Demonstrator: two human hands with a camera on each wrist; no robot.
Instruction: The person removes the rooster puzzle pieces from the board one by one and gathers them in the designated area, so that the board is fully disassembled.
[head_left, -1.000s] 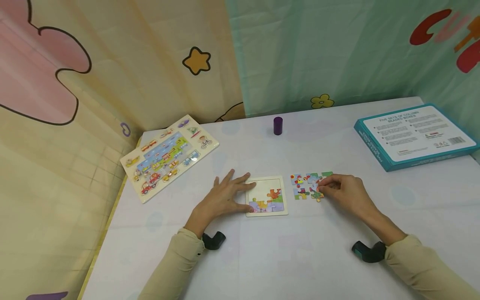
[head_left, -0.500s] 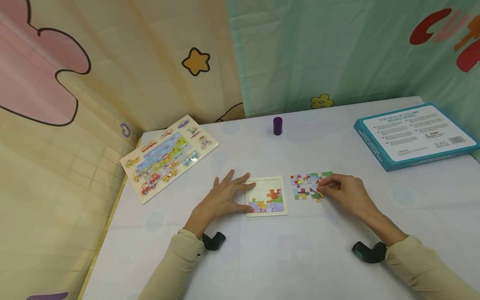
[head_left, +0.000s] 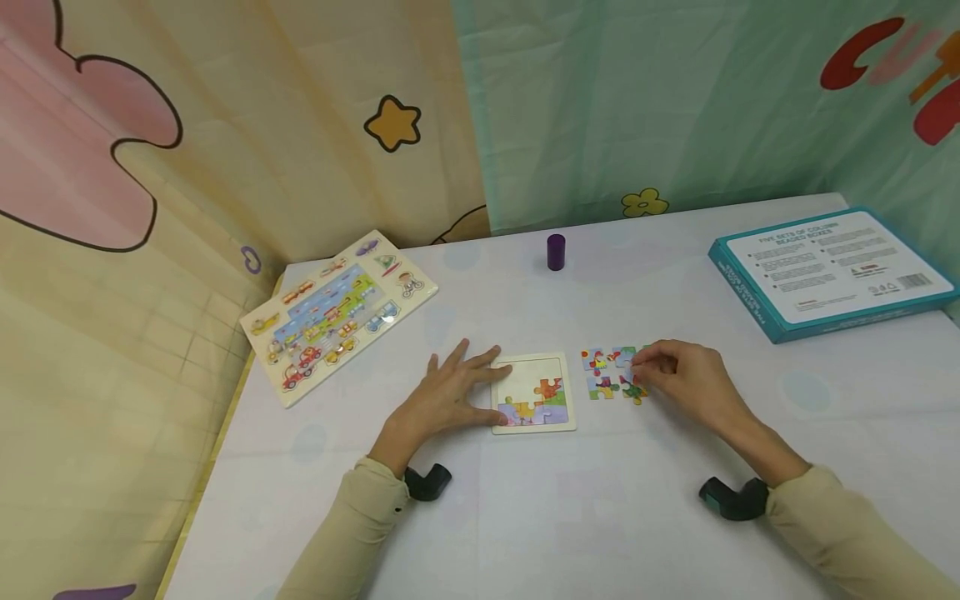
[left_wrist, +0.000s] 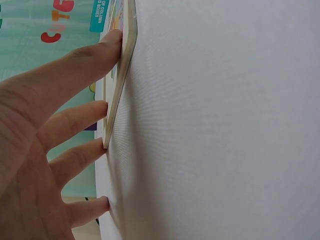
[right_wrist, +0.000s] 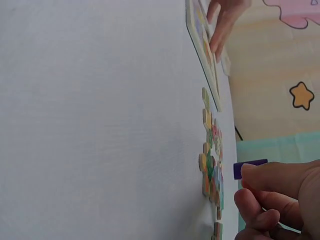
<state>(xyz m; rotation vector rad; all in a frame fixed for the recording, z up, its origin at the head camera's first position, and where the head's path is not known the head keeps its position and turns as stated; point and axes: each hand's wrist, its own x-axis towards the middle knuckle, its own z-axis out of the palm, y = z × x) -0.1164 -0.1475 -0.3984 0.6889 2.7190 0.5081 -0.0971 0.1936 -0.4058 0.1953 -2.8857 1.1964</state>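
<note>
My left hand (head_left: 447,392) lies spread at the left side of a small framed jigsaw puzzle board (head_left: 572,408). Its thumb (left_wrist: 112,42) touches the near corner, with other fingertips along the edge in the left wrist view. Joined pieces (head_left: 555,412) fill the bottom and right of the frame; the rest is bare. Loose puzzle pieces (head_left: 600,387) lie grouped right of the board. Over their right side hovers my right hand (head_left: 690,379), thumb and fingers bent together. I cannot tell whether a piece is between its fingertips. In the right wrist view its thumb (right_wrist: 270,177) overlaps the purple cylinder.
A larger vehicle picture puzzle (head_left: 397,250) lies at the back left. The purple cylinder (head_left: 556,252) stands upright at the back. A flat teal box (head_left: 862,317) lies at the right. Printed curtains (head_left: 637,100) hang behind the table. Each wrist wears a black device (head_left: 738,500).
My right hand has shifted slightly up and left over the loose pieces. The left hand and the board have stayed in place.
</note>
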